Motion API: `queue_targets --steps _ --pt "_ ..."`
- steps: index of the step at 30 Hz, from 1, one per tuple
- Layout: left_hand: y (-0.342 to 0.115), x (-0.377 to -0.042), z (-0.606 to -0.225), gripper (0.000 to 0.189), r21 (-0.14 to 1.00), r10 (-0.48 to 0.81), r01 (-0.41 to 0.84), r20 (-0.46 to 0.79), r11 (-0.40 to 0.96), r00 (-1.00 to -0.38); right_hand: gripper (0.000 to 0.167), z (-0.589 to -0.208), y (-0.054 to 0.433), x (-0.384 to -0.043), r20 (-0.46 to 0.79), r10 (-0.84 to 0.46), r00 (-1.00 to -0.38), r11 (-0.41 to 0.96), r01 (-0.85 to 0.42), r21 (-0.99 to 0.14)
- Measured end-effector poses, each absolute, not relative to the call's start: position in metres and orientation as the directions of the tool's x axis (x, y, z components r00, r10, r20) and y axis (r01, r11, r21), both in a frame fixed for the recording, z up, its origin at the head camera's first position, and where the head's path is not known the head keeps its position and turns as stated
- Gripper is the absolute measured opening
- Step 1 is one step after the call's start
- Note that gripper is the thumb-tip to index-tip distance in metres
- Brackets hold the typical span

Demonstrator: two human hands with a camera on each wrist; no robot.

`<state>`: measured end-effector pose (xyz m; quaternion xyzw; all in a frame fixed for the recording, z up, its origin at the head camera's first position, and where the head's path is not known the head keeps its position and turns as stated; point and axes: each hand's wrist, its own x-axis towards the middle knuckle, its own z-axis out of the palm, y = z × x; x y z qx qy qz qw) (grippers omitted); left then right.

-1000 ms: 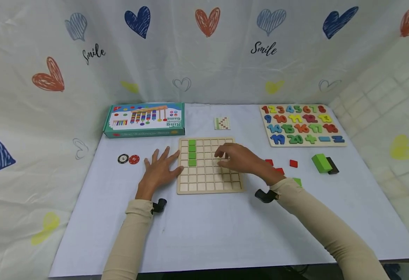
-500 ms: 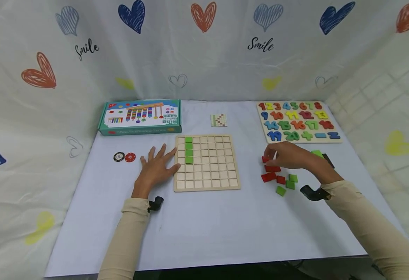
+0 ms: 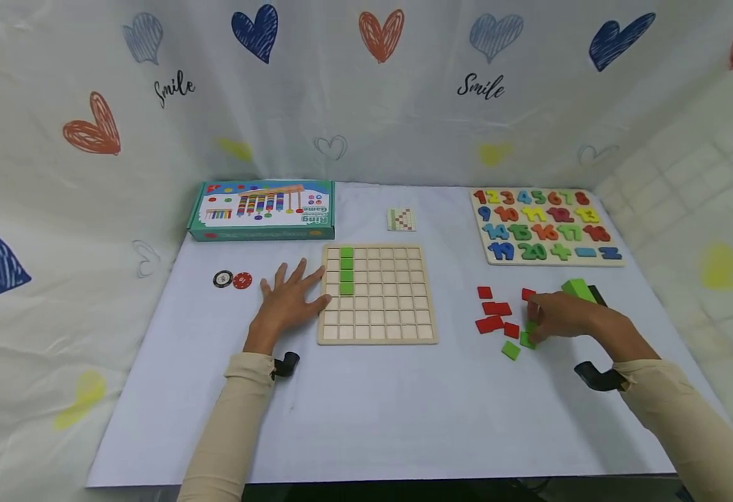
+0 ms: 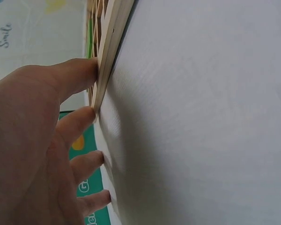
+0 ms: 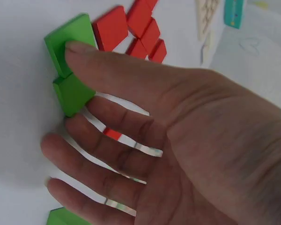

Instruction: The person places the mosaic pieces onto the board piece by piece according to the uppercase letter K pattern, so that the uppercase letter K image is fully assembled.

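My left hand [image 3: 286, 307] lies with fingers spread at the left side of the wooden grid board [image 3: 379, 336]; its thumb and index fingertip touch the board's edge [image 4: 113, 37]. Part of one column on the board is filled with green square tiles [image 3: 346, 264]. Over at the right, my right hand [image 3: 564, 315] is above a group of loose green tiles [image 3: 511, 350]. In the right wrist view the thumb overlaps one green tile [image 5: 75, 30], and the loosely bent fingers reach beside another green tile [image 5: 75, 93]. Several red tiles [image 3: 489, 324] lie left of this hand.
Behind the right hand are a green block [image 3: 578, 289] and a dark piece [image 3: 597, 296]. A number puzzle board [image 3: 548, 230] stands back right, a small pattern card [image 3: 401, 219] back centre, a green game box [image 3: 263, 210] back left. Two round chips [image 3: 232, 279] lie left.
My right hand has moved from over the grid board rightward past the red tiles to the green tiles. My left hand stays at the board's edge. The head view has shifted slightly.
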<state>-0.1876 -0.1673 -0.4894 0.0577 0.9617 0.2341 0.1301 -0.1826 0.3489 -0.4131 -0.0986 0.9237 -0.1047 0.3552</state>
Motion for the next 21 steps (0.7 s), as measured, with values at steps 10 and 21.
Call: queue_targets --steps 10,21 --pt "-0.1671 -0.1869 -0.4871 0.074 0.457 0.162 0.045 -0.220 0.888 -0.962 0.053 -0.4214 0.3592 -0.1795 -0.606 -0.255 -0.753 0.951 -0.083 -0.296" --pt "-0.1664 -0.1870 -0.4900 0.073 0.446 0.154 0.036 -0.232 0.894 -0.960 0.052 -0.4217 0.3581 -0.1759 -0.576 -0.265 -0.774 0.931 -0.050 -0.360"
